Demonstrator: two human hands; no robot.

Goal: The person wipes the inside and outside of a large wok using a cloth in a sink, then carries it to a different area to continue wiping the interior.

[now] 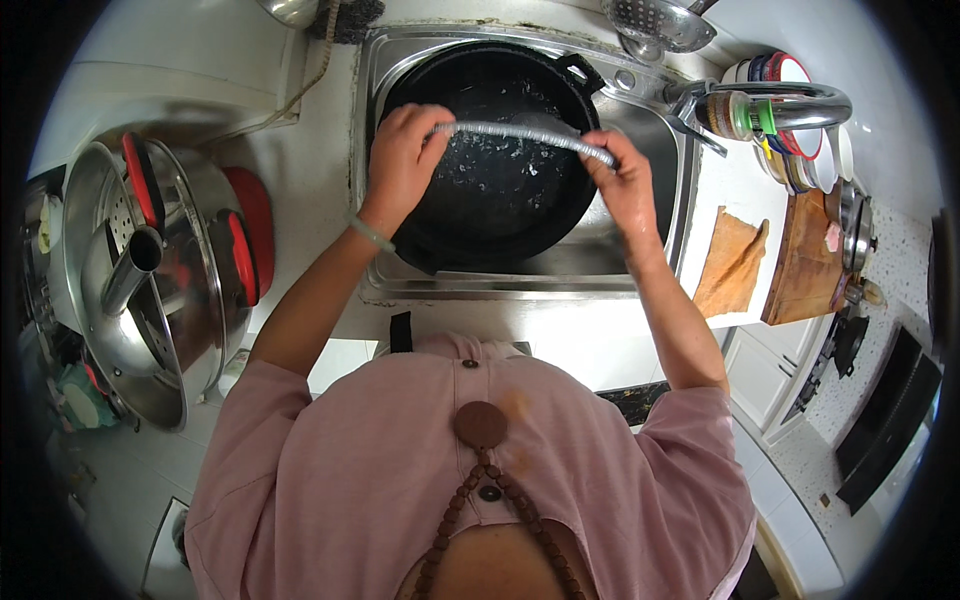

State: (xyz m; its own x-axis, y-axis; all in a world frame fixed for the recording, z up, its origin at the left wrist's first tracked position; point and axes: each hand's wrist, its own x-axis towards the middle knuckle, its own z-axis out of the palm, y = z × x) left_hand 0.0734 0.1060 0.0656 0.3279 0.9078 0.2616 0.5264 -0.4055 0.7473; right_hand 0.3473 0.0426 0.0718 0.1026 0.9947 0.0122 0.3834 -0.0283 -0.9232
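A large black round pan [502, 202] with loop handles sits in the stainless steel sink [630, 270]. Water or bright glints show on its dark inside. My left hand [409, 154], blurred and with a pale bangle [371, 232] at the wrist, grips one end of a thin silvery ridged strip [517, 133]. My right hand [621, 169] pinches the other end, thumb and fingers around it. The strip bows upward over the pan and appears apart from its inside. Whether it is a flexible strip or a flat piece seen edge-on, I cannot tell.
The chrome faucet [810, 105] stands right of the sink, before stacked bowls [802, 150]. A brown cloth [731, 262] and a wooden cutting board [806, 259] lie further right. Steel pots with red-trimmed handles [172, 247] crowd the left. A perforated ladle [660, 22] is at the back.
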